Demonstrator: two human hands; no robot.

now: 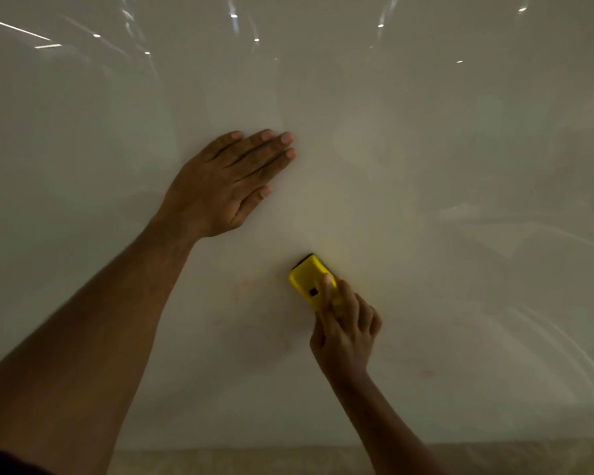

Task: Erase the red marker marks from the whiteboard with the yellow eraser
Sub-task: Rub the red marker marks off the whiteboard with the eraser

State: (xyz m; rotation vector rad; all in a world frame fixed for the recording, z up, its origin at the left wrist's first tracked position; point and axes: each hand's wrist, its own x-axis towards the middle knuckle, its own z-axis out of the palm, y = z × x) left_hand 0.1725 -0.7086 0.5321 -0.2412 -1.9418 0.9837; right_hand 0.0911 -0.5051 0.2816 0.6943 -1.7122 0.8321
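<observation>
Whiteboard (426,200) fills my view; my left hand (220,186) lies flat on it, grip wide, right hand (345,332) gripping the yellow eraser (307,281) near mid-board.

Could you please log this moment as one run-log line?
right hand grips yellow eraser on whiteboard | left hand flat on board | faint red smudges remain

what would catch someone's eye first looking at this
The bright yellow eraser, low and just right of centre, gripped by the right hand against the pale whiteboard. Next, the left hand laid flat on the board above it, fingers straight. Only faint reddish smudges show near the bottom.
</observation>
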